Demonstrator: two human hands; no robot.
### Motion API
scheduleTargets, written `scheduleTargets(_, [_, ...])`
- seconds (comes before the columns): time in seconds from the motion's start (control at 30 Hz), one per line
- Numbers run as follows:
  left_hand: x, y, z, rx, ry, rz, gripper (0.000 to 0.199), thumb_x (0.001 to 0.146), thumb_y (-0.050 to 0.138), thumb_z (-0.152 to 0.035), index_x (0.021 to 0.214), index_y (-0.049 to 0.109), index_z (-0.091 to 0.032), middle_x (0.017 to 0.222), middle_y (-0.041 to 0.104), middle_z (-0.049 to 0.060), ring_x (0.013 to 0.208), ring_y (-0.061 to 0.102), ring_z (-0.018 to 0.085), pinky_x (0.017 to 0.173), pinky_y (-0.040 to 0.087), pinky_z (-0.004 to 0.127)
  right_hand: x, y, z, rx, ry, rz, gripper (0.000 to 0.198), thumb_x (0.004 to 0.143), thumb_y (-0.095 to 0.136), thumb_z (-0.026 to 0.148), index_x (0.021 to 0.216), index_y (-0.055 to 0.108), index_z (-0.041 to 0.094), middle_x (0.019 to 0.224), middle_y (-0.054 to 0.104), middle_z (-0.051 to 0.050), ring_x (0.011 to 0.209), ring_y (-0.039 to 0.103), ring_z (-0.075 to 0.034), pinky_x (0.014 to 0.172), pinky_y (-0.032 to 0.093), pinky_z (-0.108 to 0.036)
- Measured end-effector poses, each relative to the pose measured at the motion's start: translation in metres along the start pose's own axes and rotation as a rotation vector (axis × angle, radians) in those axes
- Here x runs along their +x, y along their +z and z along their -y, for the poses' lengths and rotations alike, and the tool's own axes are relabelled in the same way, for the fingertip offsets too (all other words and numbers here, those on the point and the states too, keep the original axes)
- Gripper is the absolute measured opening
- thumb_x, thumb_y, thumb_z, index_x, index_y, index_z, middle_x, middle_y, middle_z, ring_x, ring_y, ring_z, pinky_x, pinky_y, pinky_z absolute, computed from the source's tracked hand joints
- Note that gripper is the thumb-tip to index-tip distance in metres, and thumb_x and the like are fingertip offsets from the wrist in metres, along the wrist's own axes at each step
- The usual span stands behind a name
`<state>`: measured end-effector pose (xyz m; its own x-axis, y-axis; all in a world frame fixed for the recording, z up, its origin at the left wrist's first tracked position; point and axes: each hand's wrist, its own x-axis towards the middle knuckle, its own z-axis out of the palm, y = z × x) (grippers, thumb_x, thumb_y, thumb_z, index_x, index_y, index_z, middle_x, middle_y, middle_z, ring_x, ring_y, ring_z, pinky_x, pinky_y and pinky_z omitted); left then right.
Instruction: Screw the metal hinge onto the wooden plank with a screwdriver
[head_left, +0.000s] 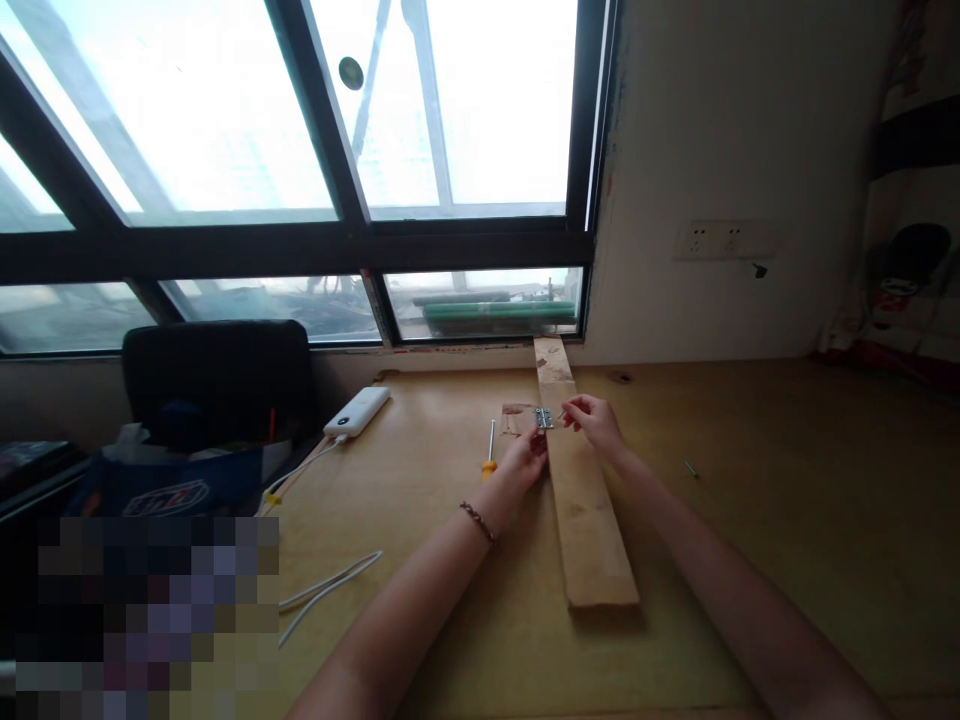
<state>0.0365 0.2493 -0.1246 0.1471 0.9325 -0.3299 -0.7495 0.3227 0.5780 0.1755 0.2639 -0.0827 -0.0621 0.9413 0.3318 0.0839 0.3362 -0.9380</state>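
A long wooden board point(589, 520) lies lengthwise on the table, its far end near the window. A small metal hinge point(544, 418) rests across the board's left edge and a short wooden piece point(517, 416) beside it. My left hand point(527, 458) is closed at the near side of the hinge, fingertips against it and the board's edge; some fingers are hidden. Over the board, just right of the hinge, my right hand point(591, 420) pinches a tiny thin piece, which looks like a screw point(561, 415). A screwdriver point(490, 455) with a yellow handle lies left of my left hand.
A white power bank point(358, 411) with a white cable point(330, 585) lies on the table point(420, 510) at left. One small metal pin or bolt point(691, 469) lies to the right. Behind the left edge stand a black chair point(217, 375) and a blue bag point(169, 490).
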Motion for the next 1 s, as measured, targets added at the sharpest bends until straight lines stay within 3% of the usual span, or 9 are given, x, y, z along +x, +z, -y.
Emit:
scheduleTargets(0.1, [-0.001, -0.001, -0.001, -0.010, -0.001, 0.008, 0.013, 0.083, 0.050, -0.018, 0.085, 0.060, -0.011, 0.078, 0.065, 0.009, 0.081, 0.062, 0.016, 0.089, 0.044, 0.031, 0.018, 0.025, -0.008, -0.033, 0.018, -0.033, 0.038, 0.064, 0.064, 0.054, 0.067, 0.059, 0.017, 0.059, 0.065, -0.004, 0.050, 0.059, -0.015, 0.042, 0.040, -0.023])
scheduleTargets(0.2, [-0.002, -0.001, -0.001, -0.029, -0.015, -0.015, 0.012, 0.083, 0.050, -0.019, 0.084, 0.061, -0.013, 0.076, 0.065, 0.009, 0.081, 0.062, 0.016, 0.089, 0.044, 0.030, 0.023, 0.034, -0.020, -0.084, 0.025, -0.103, 0.039, 0.063, 0.063, 0.056, 0.064, 0.059, 0.017, 0.058, 0.065, -0.004, 0.049, 0.059, -0.016, 0.042, 0.040, -0.024])
scheduleTargets(0.73, [-0.002, 0.000, 0.000, -0.039, -0.011, -0.037, 0.014, 0.084, 0.049, -0.020, 0.077, 0.059, -0.013, 0.071, 0.063, 0.006, 0.067, 0.059, 0.012, 0.082, 0.046, 0.027, 0.018, 0.035, -0.027, -0.174, -0.028, 0.048, 0.031, 0.070, 0.061, 0.049, 0.067, 0.063, 0.018, 0.063, 0.067, -0.003, 0.053, 0.059, -0.015, 0.052, 0.046, -0.025])
scheduleTargets(1.0, [0.002, -0.002, 0.001, -0.047, 0.001, -0.026, 0.012, 0.084, 0.049, -0.017, 0.083, 0.060, -0.012, 0.076, 0.064, 0.008, 0.079, 0.062, 0.015, 0.085, 0.047, 0.028, 0.013, 0.036, -0.021, -0.281, -0.084, 0.029, 0.024, 0.072, 0.061, 0.042, 0.065, 0.062, 0.018, 0.062, 0.066, -0.002, 0.057, 0.059, -0.015, 0.054, 0.043, -0.024])
